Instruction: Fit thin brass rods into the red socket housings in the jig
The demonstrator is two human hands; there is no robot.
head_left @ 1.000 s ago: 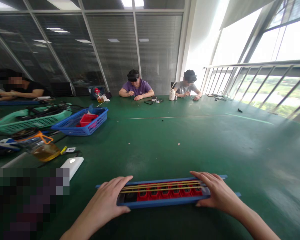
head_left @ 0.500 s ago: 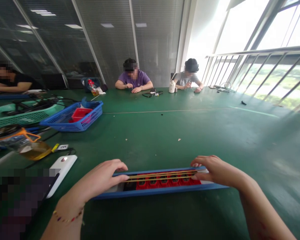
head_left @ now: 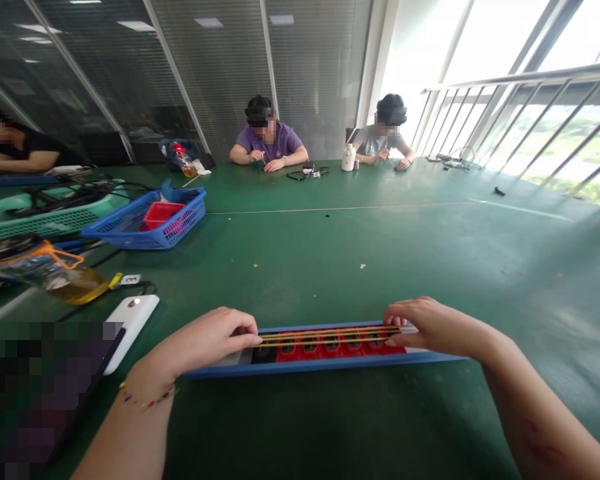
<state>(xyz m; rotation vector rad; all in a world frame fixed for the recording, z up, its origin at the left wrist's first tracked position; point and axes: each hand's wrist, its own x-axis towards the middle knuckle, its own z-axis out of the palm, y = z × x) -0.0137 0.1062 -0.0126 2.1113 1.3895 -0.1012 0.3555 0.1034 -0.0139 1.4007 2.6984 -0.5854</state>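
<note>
A long, narrow blue tray lies across the green table in front of me. In its middle sit red compartments with small dark parts in them. Several thin tan sticks run lengthwise above the red compartments. At their left ends is my left hand, thumb and fingers pinched together. My right hand pinches the right ends, with its thumb in front and its fingers behind. A black piece shows in the tray beside my left thumb. My fingertips partly hide the stick ends.
At left are a white-edged device, a bottle of amber liquid, a blue basket holding a red box, and a green basket. Across the table two people work, near a white bottle; another person sits far left.
My fingers, apart before, have closed on the stick ends at both sides. The whole scene sits slightly higher in the picture, as my view has tipped down.
</note>
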